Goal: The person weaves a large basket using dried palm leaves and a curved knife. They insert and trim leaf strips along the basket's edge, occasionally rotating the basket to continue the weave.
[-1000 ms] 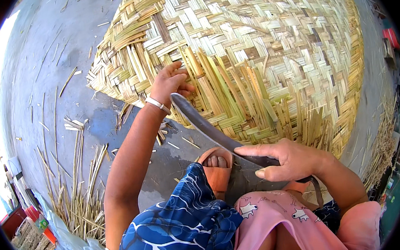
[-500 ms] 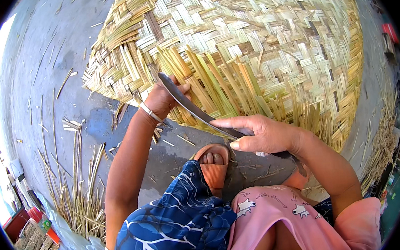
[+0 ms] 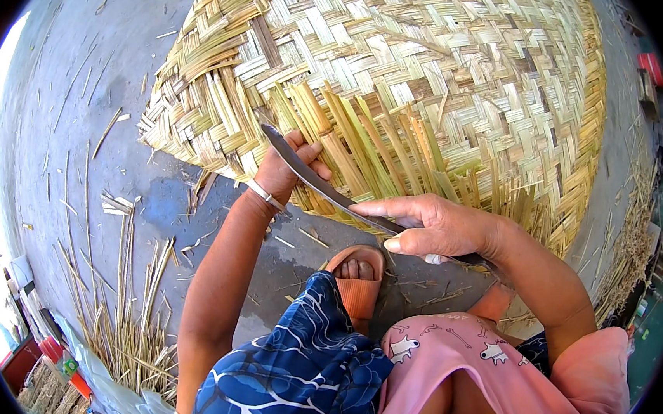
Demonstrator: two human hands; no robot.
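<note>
Left hand (image 3: 285,168) grips loose strips at the woven bamboo mat (image 3: 445,66) edge; right hand (image 3: 434,226) grasps a long knife (image 3: 322,184), apparently mid-trimming; next cut needs a steady blade.

Hidden and cut-off parts

Knife (image 3: 322,186) handle buried inside the right hand (image 3: 434,228); blade tip lost behind the left hand (image 3: 288,167). Woven mat (image 3: 445,66) runs past the top edge. Orange sandal (image 3: 359,279) heel covered by blue cloth (image 3: 297,365).
</note>
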